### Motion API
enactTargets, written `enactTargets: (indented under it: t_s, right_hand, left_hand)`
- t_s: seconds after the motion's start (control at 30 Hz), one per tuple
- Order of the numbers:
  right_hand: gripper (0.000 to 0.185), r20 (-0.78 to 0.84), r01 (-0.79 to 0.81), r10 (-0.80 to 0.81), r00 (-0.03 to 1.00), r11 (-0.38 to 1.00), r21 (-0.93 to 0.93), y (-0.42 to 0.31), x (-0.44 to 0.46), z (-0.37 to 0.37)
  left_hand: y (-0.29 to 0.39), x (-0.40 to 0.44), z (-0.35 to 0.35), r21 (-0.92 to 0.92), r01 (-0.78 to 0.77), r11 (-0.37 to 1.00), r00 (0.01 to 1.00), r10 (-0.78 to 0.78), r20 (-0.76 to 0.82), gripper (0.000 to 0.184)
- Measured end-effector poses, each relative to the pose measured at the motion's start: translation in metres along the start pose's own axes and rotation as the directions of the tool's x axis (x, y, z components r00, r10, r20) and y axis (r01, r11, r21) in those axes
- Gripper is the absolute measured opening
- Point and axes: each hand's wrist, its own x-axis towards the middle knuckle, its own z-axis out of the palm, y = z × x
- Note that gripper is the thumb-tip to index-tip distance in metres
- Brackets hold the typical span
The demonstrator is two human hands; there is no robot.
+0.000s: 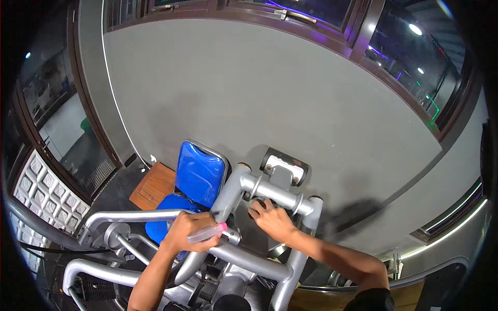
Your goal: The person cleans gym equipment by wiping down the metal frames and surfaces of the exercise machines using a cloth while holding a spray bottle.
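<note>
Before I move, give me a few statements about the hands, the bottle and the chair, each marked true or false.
1. The left hand holds a clear bottle. True.
2. The bottle's cap is green. False: the cap is pink.
3. The right hand rests on the blue padded chair. False: the right hand is just below the silver crossbar in this view.
4. The blue padded chair is in front of the gray wall. True.
</note>
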Motion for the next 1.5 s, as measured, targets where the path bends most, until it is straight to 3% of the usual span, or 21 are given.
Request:
enactTargets:
  t_s: [0.17, 0.27, 0.33, 0.43, 0.47, 0.53, 0.57, 0.63, 0.77, 1.0, 1.07, 1.23, 1.3, 1.4, 1.5]
  right_hand:
    - [0.028, 0.000, 0.027, -0.027, 1.000, 0.996, -0.084, -0.003, -0.001, 0.024]
    - [0.027, 0.084, 0.017, -0.007, 0.996, 0.993, -0.121, -0.003, -0.008, 0.024]
    - [0.028, 0.393, -0.024, 0.054, 0.918, 0.997, -0.080, -0.005, -0.011, 0.012]
    - [0.034, 0.431, -0.022, 0.015, 0.902, 1.000, 0.012, 0.007, -0.016, -0.005]
    - [0.034, 0.425, -0.028, 0.019, 0.905, 0.999, 0.016, 0.010, -0.018, -0.016]
    - [0.038, 0.162, -0.261, 0.214, 0.963, 0.886, 0.382, 0.018, -0.019, -0.054]
    - [0.038, 0.160, -0.257, 0.210, 0.965, 0.886, 0.386, 0.022, -0.015, -0.073]
    - [0.043, 0.053, -0.368, 0.416, 0.908, 0.730, 0.576, 0.031, -0.008, -0.102]
    - [0.047, -0.128, -0.347, 0.498, 0.858, 0.745, 0.570, 0.043, 0.016, -0.057]
    - [0.045, 0.081, -0.469, 0.492, 0.867, 0.749, 0.467, 0.047, -0.012, -0.060]
    - [0.042, 0.232, -0.541, 0.489, 0.841, 0.747, 0.386, 0.050, -0.024, -0.075]
    - [0.040, 0.199, -0.527, 0.493, 0.847, 0.728, 0.439, 0.055, -0.029, -0.062]
    - [0.039, 0.160, -0.522, 0.511, 0.844, 0.718, 0.461, 0.057, -0.019, -0.054]
    - [0.037, 0.146, -0.540, 0.562, 0.814, 0.640, 0.546, 0.067, 0.005, -0.051]
    - [0.036, 0.258, -0.620, 0.599, 0.758, 0.540, 0.569, 0.084, 0.019, -0.040]
  left_hand:
    - [0.000, 0.001, -0.001, 0.010, -0.026, 1.000, 1.000, 0.026, 0.004, 0.009]
    - [-0.001, 0.000, -0.001, 0.013, -0.023, 1.000, 1.000, 0.022, 0.021, 0.008]
    - [-0.002, 0.000, 0.000, 0.009, -0.015, 1.000, 1.000, 0.015, 0.025, 0.008]
    - [-0.004, 0.000, 0.000, 0.001, -0.030, 1.000, 0.999, 0.030, 0.032, 0.007]
    - [-0.006, -0.001, 0.001, -0.016, -0.039, 0.999, 0.999, 0.039, 0.020, 0.008]
    - [-0.009, -0.001, 0.000, -0.029, -0.042, 0.999, 0.999, 0.042, 0.006, 0.008]
    - [-0.010, -0.002, 0.000, -0.013, -0.028, 1.000, 0.999, 0.029, 0.016, 0.008]
    - [-0.009, -0.002, -0.001, 0.000, -0.018, 1.000, 0.999, 0.018, 0.031, 0.009]
    - [-0.008, -0.002, 0.001, -0.034, -0.007, 0.999, 1.000, 0.007, 0.000, 0.009]
    - [-0.013, -0.005, 0.001, 0.000, -0.018, 1.000, 1.000, 0.018, 0.019, 0.009]
    - [-0.006, -0.002, -0.001, -0.015, 0.010, 1.000, 1.000, -0.010, 0.021, 0.010]
    - [-0.007, 0.001, 0.002, -0.039, 0.093, 0.995, 0.996, -0.093, 0.005, 0.012]
    - [-0.012, 0.004, 0.002, -0.039, 0.257, 0.966, 0.966, -0.256, 0.025, 0.014]
    - [-0.002, 0.018, 0.001, -0.019, 0.380, 0.925, 0.924, -0.379, 0.053, 0.017]
    - [0.003, 0.035, 0.004, 0.064, 0.317, 0.946, 0.943, -0.322, 0.089, 0.019]
